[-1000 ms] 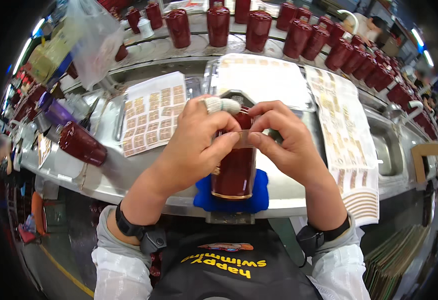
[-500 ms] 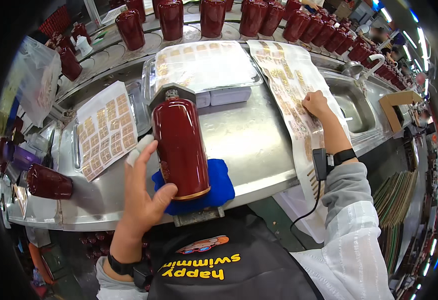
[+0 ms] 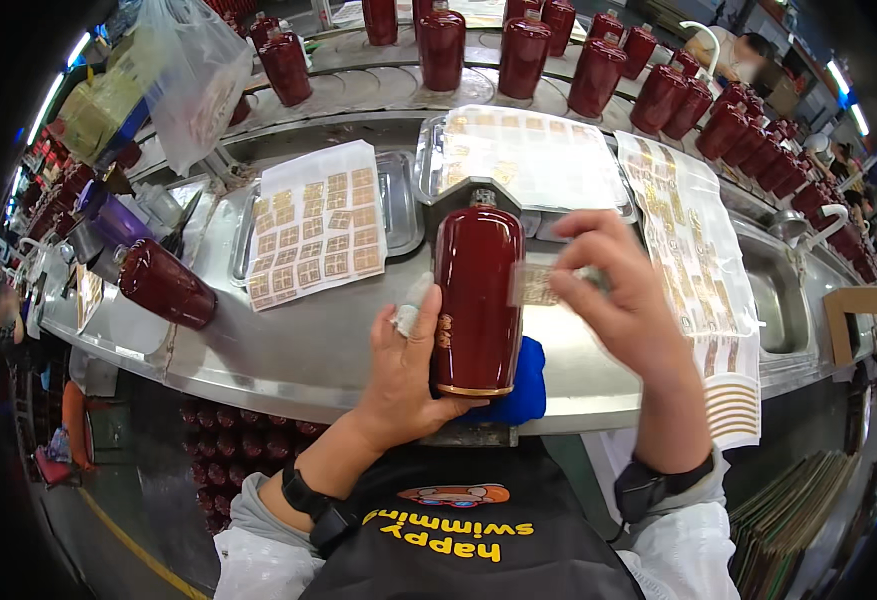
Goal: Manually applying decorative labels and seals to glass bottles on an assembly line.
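Note:
In the middle a glossy dark red bottle (image 3: 480, 310) leans neck-away in an angular dark holder (image 3: 455, 197), with a blue cloth (image 3: 526, 385) beside its base. My left hand (image 3: 398, 375), some fingertips wrapped in white, grips the bottle's lower left side. A small gold mark shows on the glass near my left fingers. My right hand (image 3: 613, 290), slightly blurred, pinches a small translucent gold-patterned decal (image 3: 535, 285) close to the bottle's right side; whether it touches the glass I cannot tell.
Gold decal sheets lie on a left tray (image 3: 398, 215), a middle tray (image 3: 428, 165) and as a long strip (image 3: 693, 250) at right. Another red bottle (image 3: 166, 283) lies tilted at left. Several bottles line the conveyor (image 3: 358, 85). A sink (image 3: 773, 300) is at right.
My right hand has left the decal strip and come to the bottle's right side with a decal. My left hand has closed on the bottle. The view has shifted left.

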Demonstrator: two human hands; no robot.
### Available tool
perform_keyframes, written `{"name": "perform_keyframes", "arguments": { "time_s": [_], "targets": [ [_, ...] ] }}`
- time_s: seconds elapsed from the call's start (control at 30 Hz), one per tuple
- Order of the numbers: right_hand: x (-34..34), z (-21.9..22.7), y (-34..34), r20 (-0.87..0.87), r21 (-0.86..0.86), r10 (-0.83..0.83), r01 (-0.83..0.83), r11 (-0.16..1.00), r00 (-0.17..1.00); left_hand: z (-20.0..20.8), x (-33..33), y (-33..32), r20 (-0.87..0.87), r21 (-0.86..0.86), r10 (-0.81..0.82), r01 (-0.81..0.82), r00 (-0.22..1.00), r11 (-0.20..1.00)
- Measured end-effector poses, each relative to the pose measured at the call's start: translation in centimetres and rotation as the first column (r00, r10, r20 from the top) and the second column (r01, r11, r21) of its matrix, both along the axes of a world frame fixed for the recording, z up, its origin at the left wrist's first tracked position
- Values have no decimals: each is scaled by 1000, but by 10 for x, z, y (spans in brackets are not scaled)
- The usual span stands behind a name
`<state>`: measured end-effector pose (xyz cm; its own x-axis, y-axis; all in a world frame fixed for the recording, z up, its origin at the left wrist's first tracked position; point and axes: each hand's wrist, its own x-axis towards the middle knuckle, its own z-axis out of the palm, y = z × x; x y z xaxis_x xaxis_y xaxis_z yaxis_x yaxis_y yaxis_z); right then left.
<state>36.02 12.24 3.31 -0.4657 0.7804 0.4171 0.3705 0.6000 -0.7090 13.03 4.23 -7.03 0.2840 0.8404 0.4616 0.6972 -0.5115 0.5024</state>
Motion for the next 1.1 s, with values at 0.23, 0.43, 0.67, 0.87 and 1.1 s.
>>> {"name": "perform_keyframes", "arguments": {
  "time_s": [0.23, 0.43, 0.67, 0.87, 1.1],
  "targets": [
    [-32, -34, 5, -44, -7, -56, 55, 998, 997, -4, -5, 2, 88, -104, -55, 64, 995, 992],
    [-34, -41, 6, -35, 38, -97, 98, 994, 995, 4, 0, 34, 678, -177, -29, 200, 735, 964],
    [-33, -50, 7, -152, -43, -120, 114, 993, 981, 23, 23, 65, 751, -315, 112, 204, 651, 927],
    [-30, -69, 9, -256, -140, -161, 128, 982, 953, 21, 25, 70, 826, -288, 101, 261, 555, 921],
    [-31, -72, 11, -272, -134, -168, 135, 982, 948, 18, 21, 74, 814, -312, 125, 245, 567, 918]
  ]
}}
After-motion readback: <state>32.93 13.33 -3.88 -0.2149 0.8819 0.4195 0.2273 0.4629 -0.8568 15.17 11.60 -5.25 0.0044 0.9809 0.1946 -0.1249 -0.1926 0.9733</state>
